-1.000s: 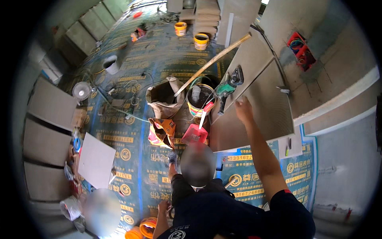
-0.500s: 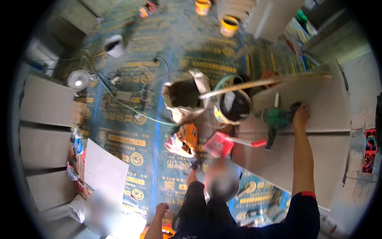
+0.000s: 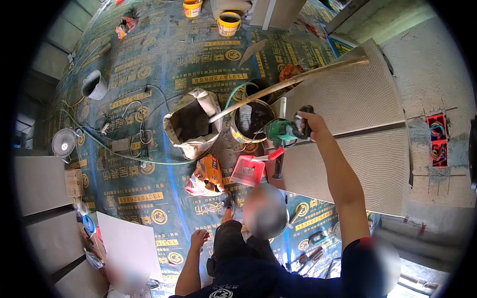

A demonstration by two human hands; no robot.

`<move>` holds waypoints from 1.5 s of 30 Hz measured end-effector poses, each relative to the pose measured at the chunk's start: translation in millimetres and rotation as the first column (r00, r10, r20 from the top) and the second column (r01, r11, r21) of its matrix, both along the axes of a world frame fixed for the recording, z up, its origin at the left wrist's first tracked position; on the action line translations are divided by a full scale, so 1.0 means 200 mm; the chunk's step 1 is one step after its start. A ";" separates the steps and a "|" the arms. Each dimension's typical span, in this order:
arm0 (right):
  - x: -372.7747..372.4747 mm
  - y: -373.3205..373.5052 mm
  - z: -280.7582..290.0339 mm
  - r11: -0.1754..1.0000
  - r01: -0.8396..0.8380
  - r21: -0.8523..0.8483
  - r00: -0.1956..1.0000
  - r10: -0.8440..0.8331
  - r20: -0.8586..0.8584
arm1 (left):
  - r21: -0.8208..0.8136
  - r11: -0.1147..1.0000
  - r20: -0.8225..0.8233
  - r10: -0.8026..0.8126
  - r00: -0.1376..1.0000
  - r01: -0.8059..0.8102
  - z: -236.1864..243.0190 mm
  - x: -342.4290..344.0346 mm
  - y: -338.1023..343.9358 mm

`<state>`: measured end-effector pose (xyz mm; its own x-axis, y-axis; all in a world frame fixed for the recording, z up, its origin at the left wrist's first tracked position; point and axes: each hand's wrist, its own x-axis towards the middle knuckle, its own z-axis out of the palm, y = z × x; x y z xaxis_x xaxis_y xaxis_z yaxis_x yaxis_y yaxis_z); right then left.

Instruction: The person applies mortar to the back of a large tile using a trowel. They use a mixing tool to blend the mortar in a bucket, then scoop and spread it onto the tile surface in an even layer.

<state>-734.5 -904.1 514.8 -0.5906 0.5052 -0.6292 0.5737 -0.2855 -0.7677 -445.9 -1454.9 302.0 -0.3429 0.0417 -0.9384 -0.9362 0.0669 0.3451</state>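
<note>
My right hand (image 3: 308, 124) grips the black end of a green power tool (image 3: 280, 130) held over leaning tiles (image 3: 348, 164) with ridged backs, beside a mortar bucket (image 3: 248, 111). A long wooden pole (image 3: 323, 73) crosses above the bucket into an open sack (image 3: 191, 126). Below the tool, a red dustpan (image 3: 246, 169) with a white, red-tipped handle lies near an orange bag (image 3: 208, 176). My left hand (image 3: 200, 237) hangs low by my leg, fingers loosely curled and apart, holding nothing visible.
Grey bucket (image 3: 94, 87), fan (image 3: 64, 144) and hoses lie to the left, near leaning tiles (image 3: 42, 184) and a white board (image 3: 124, 243). Two yellow buckets (image 3: 228, 25) stand farther back. Open red electrical boxes (image 3: 438, 139) are set in the right wall.
My right hand moved from beside the power tool onto its black end and has shifted it toward the mortar bucket. The view has also swung; my left hand stays low.
</note>
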 end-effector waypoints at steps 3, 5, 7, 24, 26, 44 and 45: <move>0.04 -0.13 0.17 0.985 -0.089 0.149 0.991 0.103 -0.090 | 0.058 0.998 -0.088 0.035 0.995 -0.030 0.13 -0.11 0.02; 0.10 -0.19 0.34 0.958 -0.100 0.270 0.989 0.125 -0.075 | 0.057 0.998 -0.104 0.033 0.994 -0.027 0.14 -0.08 -0.02; 0.18 -0.17 0.51 0.885 -0.183 0.428 0.961 0.253 -0.114 | -0.004 0.999 -0.091 -0.047 0.995 0.047 0.09 -0.02 -0.09; 0.89 -0.36 1.15 0.842 0.022 0.539 0.939 0.167 -0.299 | 0.075 0.980 -0.306 -0.153 0.940 0.184 0.00 0.22 0.04; 0.92 -0.38 1.09 0.847 0.060 0.529 0.932 0.143 -0.333 | -0.017 0.986 -0.243 -0.166 0.956 0.167 0.02 0.36 -0.10; 0.99 -0.64 1.38 0.787 0.072 0.613 0.939 0.153 -0.308 | -0.005 0.999 0.003 0.044 0.999 -0.044 -0.12 0.60 -0.96; 0.98 -0.69 1.41 0.787 0.077 0.612 0.940 0.147 -0.307 | 0.034 0.999 -0.012 -0.005 1.000 0.005 -0.12 0.54 -0.97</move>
<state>-539.0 -1041.5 796.9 -0.7250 0.6881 0.0313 0.2634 0.3190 -0.9104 -337.9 -1648.1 278.7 -0.3539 0.0757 -0.9322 -0.9316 0.0594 0.3585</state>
